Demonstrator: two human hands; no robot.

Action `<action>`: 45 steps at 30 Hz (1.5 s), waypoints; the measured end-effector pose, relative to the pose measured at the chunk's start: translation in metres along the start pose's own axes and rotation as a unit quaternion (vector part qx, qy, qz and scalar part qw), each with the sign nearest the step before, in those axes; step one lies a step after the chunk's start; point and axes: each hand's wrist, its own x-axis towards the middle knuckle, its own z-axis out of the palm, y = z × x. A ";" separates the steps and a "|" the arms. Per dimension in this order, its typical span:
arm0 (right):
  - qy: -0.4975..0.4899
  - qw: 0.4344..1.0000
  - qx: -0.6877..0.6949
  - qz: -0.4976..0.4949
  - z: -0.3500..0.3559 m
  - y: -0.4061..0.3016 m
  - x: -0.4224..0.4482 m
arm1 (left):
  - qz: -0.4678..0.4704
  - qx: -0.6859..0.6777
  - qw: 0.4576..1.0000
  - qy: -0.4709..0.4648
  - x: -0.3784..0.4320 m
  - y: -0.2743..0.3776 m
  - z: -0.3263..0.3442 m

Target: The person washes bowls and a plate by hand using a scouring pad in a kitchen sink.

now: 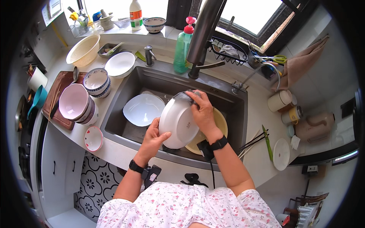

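Observation:
A white plate is tilted over the sink, its underside facing me. My left hand grips its lower left edge, thumb on the underside. Against the upper rim, my right hand presses a dark grey scrubbing cloth or pad; its exact kind I cannot tell. Below and behind the plate, a yellow basin stands in the sink, partly hidden. Left of the plate, a white dish with a wavy rim lies in the sink, overlapping another dish.
Stacked pink bowls and patterned bowls stand on the left counter beside a wooden cutting board. The faucet rises behind the sink near a green pump bottle. Chopsticks and a knife lie at right.

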 end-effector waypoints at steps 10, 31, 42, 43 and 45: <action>0.026 0.982 0.087 0.166 -0.018 0.058 -0.036 | 0.026 -0.087 0.996 0.023 0.003 0.000 -0.008; -0.003 0.991 -0.122 -0.061 0.006 -0.002 -0.032 | 0.015 -0.148 0.986 0.080 0.007 -0.001 -0.008; -0.122 0.977 -0.108 -0.135 0.040 -0.045 -0.049 | 0.027 -0.172 0.980 0.092 0.009 -0.017 -0.013; -0.115 0.977 -0.113 -0.140 0.041 -0.040 -0.039 | 0.028 -0.158 0.983 0.085 0.007 -0.017 -0.013; -0.104 0.976 -0.147 -0.122 0.031 -0.027 -0.022 | 0.029 -0.156 0.985 0.070 0.006 -0.010 -0.011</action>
